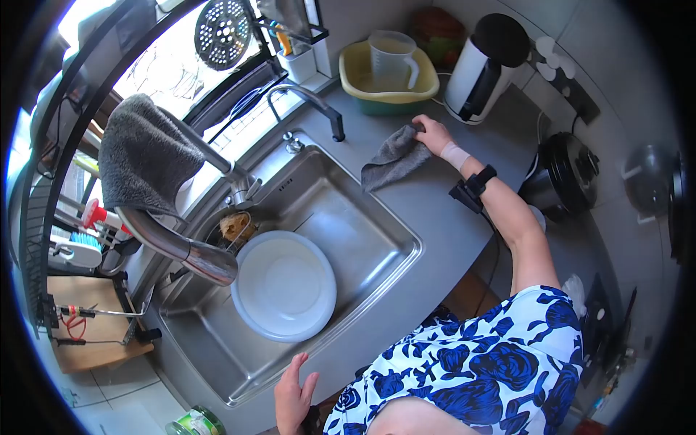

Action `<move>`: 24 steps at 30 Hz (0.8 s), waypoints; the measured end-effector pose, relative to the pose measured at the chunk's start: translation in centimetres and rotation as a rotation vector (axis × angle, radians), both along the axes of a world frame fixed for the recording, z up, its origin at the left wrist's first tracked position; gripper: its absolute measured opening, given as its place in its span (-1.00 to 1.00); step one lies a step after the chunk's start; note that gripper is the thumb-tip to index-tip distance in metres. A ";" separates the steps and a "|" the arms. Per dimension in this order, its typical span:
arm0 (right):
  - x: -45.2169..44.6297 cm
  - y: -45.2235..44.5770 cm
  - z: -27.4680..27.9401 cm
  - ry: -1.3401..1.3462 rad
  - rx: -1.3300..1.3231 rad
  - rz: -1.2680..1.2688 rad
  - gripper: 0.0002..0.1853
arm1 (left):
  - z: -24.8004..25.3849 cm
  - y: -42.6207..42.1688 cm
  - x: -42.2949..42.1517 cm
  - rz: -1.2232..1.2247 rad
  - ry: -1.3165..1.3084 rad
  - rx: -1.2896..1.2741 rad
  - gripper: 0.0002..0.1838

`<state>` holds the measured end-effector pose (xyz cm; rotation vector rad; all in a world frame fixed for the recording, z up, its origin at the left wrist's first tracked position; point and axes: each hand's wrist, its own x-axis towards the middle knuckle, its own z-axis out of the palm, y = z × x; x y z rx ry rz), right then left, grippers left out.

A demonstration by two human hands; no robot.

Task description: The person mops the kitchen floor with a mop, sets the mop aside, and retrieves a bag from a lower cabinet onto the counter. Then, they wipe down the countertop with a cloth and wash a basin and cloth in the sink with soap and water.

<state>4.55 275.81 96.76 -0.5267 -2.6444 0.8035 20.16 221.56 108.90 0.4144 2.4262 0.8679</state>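
My right hand [433, 135] pinches the upper corner of a dark grey cloth [394, 159], which lies bunched on the grey counter to the right of the sink. A light band wraps the wrist, and a black strap sits higher on the forearm. Low in the view, at the sink's front edge, my left hand [293, 395] holds nothing, with its fingers stretched and the thumb apart. Inside the steel sink [362, 250] rests a pale round basin [284, 286]. Another grey towel [145, 156] hangs over the curved metal tap [206, 262].
Behind the cloth stand a yellow-green tub [355, 72] with a clear measuring jug [391, 58], and a white-and-black kettle [486, 69]. A black pot [562, 177] is at the right. A thin tap [336, 123] rises behind the sink; a wooden board [94, 301] is at the left.
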 end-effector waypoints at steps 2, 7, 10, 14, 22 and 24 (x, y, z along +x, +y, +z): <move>0.0 2.5 -3.3 -0.048 0.479 0.251 -0.68 | 0.0 0.2 -0.1 -0.011 -0.012 0.019 -0.60; 0.9 -8.1 -6.0 -0.130 0.408 0.228 -0.81 | -0.5 0.6 -0.1 -0.135 0.074 0.032 -0.60; 2.7 -14.0 -4.5 -0.067 0.088 0.680 -0.86 | 0.3 0.9 -0.2 -0.163 0.083 0.041 -0.60; 6.4 -16.4 0.4 -0.042 -0.247 0.595 -0.79 | 1.2 0.9 0.0 -0.172 0.090 0.036 -0.59; 13.5 -0.6 4.0 0.233 -0.323 -0.045 -0.73 | 2.8 1.9 1.5 0.177 -0.195 0.238 -0.59; 14.2 5.6 0.0 0.111 -0.012 -0.386 -0.69 | 2.6 2.0 1.4 0.075 -0.134 0.187 -0.59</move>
